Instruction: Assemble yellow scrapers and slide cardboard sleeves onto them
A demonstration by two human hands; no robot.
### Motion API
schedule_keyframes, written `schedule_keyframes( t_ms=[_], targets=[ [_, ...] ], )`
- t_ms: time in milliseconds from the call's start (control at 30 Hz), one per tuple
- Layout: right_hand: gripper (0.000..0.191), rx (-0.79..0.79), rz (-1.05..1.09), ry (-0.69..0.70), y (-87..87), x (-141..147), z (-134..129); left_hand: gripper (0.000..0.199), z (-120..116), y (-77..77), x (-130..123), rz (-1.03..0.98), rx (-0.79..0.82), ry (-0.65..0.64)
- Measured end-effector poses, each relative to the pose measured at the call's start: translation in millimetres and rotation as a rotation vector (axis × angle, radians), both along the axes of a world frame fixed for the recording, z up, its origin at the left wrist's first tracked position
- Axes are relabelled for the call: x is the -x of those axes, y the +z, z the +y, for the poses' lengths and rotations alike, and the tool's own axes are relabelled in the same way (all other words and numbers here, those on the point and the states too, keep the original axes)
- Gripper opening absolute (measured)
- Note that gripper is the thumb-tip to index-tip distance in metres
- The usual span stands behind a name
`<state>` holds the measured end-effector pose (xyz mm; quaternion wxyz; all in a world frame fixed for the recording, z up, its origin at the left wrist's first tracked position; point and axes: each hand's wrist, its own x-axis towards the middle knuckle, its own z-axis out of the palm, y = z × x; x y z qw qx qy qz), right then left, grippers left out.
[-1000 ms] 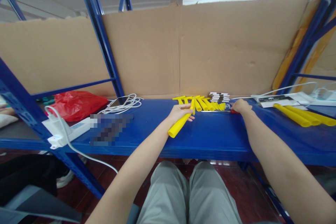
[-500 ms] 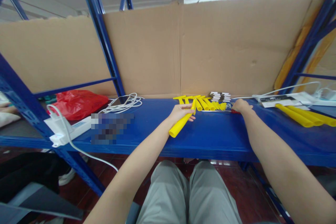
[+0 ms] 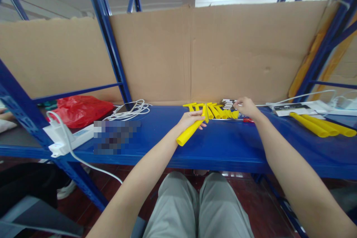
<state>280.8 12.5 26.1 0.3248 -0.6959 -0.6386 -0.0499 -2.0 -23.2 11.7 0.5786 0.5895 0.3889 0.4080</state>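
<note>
My left hand [image 3: 189, 119] is closed round a yellow plastic piece [image 3: 187, 134], a tube with a flat head, held above the blue tabletop [image 3: 156, 134]. My right hand [image 3: 245, 106] is at the right end of a stack of small white and black pieces [image 3: 228, 103], its fingers drawn together; anything between them is too small to make out. A row of similar yellow pieces [image 3: 213, 112] lies behind my left hand. In front of my right hand lies a tool with a red handle [image 3: 248, 120] and a thin shaft.
Three yellow tubes [image 3: 315, 125] lie at the right beside a white and black packet [image 3: 295, 109]. At the left are a white cable [image 3: 132, 111], a power strip [image 3: 79, 137] and a red bag [image 3: 83, 111]. Cardboard [image 3: 156, 55] stands behind.
My right hand has moved left and back from the red-handled tool to the white and black pieces, uncovering the handle. My left hand keeps its hold on the yellow piece. The view has shifted slightly.
</note>
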Motion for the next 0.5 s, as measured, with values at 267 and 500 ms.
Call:
schedule_keyframes(
  t_ms=[267,500],
  targets=[
    [0.021,-0.165,0.306,0.821,-10.3,72.6,-7.3,0.043,3.0,2.5,1.8,-0.047,0.021,-0.040],
    [0.023,-0.186,0.274,0.856,-19.4,79.3,-4.3,0.038,1.8,2.5,1.3,-0.050,0.008,-0.064]
  ],
)
